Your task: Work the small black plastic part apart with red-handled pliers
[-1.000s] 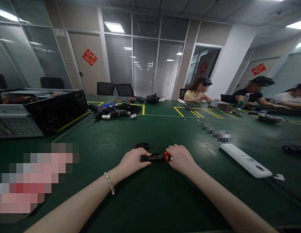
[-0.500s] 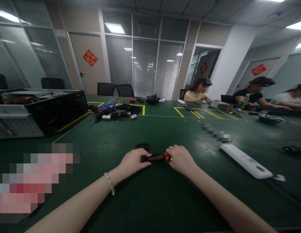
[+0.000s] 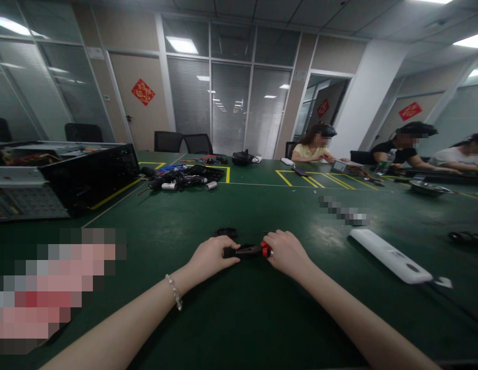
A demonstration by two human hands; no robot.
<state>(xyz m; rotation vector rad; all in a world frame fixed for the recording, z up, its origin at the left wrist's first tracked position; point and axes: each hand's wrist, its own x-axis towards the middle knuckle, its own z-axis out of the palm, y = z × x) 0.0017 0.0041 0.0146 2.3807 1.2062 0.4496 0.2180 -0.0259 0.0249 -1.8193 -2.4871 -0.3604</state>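
Observation:
My right hand is closed around the red handles of a pair of pliers. The dark jaws point left and meet a small black part, pinched between the thumb and fingers of my left hand. What kind of part it is, I cannot make out, and my fingers hide some of it. Just beyond my left hand another small black piece lies on the green tabletop.
A white power strip with a cord lies to the right. An open computer case stands at the left. Beyond are a pile of cables and tools and a metal bowl. Several people sit across at the far right.

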